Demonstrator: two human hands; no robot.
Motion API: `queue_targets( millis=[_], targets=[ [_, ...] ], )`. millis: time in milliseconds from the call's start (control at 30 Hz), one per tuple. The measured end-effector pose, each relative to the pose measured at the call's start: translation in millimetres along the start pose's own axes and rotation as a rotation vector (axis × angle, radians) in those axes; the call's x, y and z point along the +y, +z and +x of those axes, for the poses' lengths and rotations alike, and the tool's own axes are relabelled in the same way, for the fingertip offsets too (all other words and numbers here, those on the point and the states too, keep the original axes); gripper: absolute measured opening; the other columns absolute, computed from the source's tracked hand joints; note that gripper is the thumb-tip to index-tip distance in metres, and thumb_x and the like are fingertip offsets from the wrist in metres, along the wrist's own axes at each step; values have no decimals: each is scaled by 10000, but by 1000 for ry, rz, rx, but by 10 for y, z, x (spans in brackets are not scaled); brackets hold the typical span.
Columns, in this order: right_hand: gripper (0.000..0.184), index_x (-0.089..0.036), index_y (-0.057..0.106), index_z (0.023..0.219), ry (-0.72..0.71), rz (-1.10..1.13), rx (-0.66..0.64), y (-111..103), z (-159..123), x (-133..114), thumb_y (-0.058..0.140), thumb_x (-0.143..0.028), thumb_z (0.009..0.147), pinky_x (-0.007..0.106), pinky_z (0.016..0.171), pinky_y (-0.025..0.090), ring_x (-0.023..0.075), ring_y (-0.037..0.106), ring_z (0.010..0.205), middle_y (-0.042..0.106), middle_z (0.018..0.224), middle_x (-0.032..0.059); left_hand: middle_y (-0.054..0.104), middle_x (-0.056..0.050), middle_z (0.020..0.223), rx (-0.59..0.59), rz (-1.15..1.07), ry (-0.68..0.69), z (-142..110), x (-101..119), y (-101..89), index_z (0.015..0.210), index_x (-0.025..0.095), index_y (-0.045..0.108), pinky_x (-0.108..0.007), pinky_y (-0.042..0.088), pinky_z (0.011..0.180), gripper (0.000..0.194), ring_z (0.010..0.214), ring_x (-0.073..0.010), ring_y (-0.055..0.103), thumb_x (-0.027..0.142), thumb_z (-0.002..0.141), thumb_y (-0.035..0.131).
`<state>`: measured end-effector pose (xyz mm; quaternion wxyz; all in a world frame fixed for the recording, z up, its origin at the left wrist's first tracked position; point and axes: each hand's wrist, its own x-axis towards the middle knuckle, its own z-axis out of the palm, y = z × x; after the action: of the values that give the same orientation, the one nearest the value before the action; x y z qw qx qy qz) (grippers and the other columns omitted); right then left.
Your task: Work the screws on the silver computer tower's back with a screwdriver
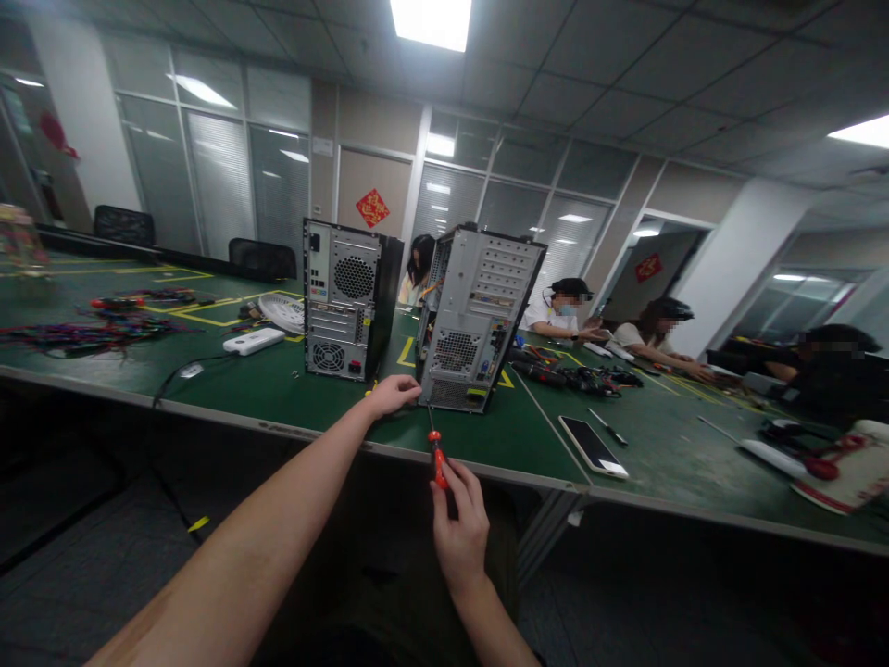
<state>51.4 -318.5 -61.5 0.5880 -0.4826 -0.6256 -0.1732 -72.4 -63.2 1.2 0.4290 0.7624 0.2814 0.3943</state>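
My right hand (462,519) is closed around the orange and black handle of a screwdriver (437,454). The shaft points up and away, its tip at the lower left corner of a computer case (458,320). That case stands upright near the table's front edge, turned slightly, its grey back panel with vents and slots facing me. At the same bottom corner is my left hand (395,396), fingers curled and pressed together; what they pinch, if anything, is hidden. Left of it, a second computer case (344,301) stands upright, its ports and fan grilles toward me.
The green table (514,445) carries a phone (593,446), a loose screwdriver (607,426), a white power strip (254,341) and bundled wires (90,333). Dark cables (580,378) lie right of the cases. Several people sit across and along the table. A red-and-white bag-like item (844,468) stands far right.
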Motion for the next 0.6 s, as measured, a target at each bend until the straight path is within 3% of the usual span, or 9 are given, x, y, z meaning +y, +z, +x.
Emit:
queue_targets(
  millis=[333, 600],
  targets=[
    [252, -193, 685, 1231, 25, 22, 22, -9, 32, -35, 660, -182, 981, 402, 979, 605, 234, 701, 1131, 711, 1191, 126, 696, -36, 771, -5, 4, 7, 19, -43, -11, 852, 157, 697, -299, 502, 708, 405, 687, -161, 632, 555, 771, 707],
    [283, -206, 698, 1258, 0, 0, 12, -3, 4, -4, 647, -156, 984, 386, 964, 620, 229, 711, 1132, 713, 1217, 126, 688, -34, 774, -8, 7, 3, -3, -6, -15, 847, 156, 688, -299, 491, 713, 380, 684, -157, 628, 529, 776, 700]
  ],
)
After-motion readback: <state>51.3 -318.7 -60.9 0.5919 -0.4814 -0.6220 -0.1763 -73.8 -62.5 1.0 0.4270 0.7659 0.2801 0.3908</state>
